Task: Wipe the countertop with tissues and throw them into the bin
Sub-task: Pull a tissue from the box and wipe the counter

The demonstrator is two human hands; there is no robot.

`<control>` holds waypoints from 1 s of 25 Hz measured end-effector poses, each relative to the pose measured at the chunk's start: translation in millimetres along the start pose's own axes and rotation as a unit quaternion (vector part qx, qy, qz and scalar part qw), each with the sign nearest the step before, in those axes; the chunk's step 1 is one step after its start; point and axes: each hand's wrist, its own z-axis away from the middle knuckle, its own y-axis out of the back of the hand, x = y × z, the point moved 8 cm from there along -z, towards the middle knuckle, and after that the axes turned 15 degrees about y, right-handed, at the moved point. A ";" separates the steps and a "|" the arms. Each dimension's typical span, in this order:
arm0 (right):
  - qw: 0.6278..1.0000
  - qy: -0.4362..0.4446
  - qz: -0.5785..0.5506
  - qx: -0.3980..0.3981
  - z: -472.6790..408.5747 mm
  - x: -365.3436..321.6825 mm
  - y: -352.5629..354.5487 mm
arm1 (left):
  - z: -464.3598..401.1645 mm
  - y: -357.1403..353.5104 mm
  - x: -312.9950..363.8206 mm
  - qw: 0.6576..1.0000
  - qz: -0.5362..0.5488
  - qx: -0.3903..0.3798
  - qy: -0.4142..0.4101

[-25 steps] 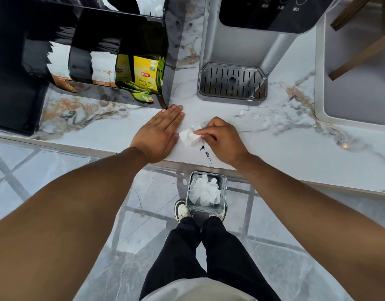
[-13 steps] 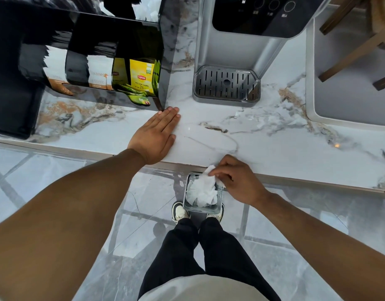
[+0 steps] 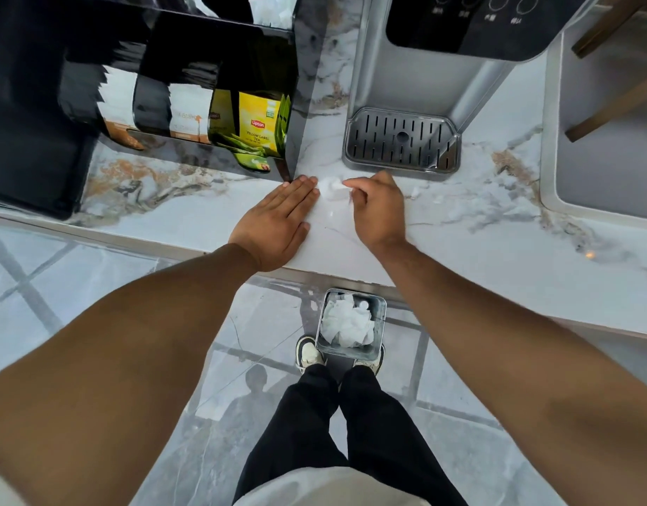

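Observation:
My left hand [image 3: 278, 220] lies flat, fingers together, on the white marble countertop [image 3: 479, 242] near its front edge. Just right of its fingertips sits a crumpled white tissue [image 3: 329, 186]. My right hand [image 3: 378, 210] rests on the counter with its fingertips pinched on that tissue, in front of the drip tray. On the floor below the counter edge, between my shoes, stands a small square metal bin [image 3: 355, 292] holding several crumpled white tissues [image 3: 345, 325].
A grey water dispenser with a slotted drip tray [image 3: 400, 144] stands right behind my right hand. A black rack with yellow tea packets [image 3: 256, 126] is at the back left. A sink [image 3: 606, 140] is sunk in at the right. A small white scrap [image 3: 415, 193] lies beside my right hand.
My right hand carried the used tissue off the counter edge down to the bin, then came back up to a tissue near the drip tray. The left hand stayed flat.

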 end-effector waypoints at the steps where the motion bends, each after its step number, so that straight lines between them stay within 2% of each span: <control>1: 1.000 0.015 -0.004 0.001 6.3 -4.6 -2.4 | 0.3 -0.7 0.9 1.000 -0.003 0.000 0.002; 6: 0.992 0.096 -0.055 -0.066 71.8 -14.5 7.5 | 0.0 -0.5 0.6 1.000 -0.003 -0.004 0.001; 11: 0.981 0.048 -0.084 -0.170 131.2 -8.9 16.3 | -0.1 -2.2 -0.5 1.000 -0.003 -0.004 0.003; 12: 0.983 0.027 -0.098 -0.151 128.0 -6.5 22.3 | 0.2 -2.0 -0.1 1.000 -0.002 -0.005 0.002; 14: 0.993 0.002 -0.098 -0.065 102.9 3.4 42.8 | 0.3 -0.7 0.8 1.000 -0.001 -0.003 0.000; 16: 0.999 -0.009 -0.027 0.029 68.8 22.9 68.2 | 0.6 -0.7 1.2 1.000 -0.001 -0.002 -0.001; 18: 0.995 -0.053 0.043 0.072 48.9 48.0 84.3 | 0.9 -0.9 1.1 1.000 0.001 -0.001 -0.001; 20: 0.991 -0.086 0.073 0.065 53.1 60.9 82.5 | 0.0 -1.3 0.3 1.000 0.001 0.000 -0.001; 22: 0.995 -0.036 0.088 0.044 70.9 47.9 70.9 | 0.5 -2.5 -0.6 1.000 -0.001 0.001 -0.001; 25: 0.999 0.037 0.020 -0.002 112.4 13.3 48.0 | 0.0 -1.3 -0.7 1.000 -0.001 0.000 0.001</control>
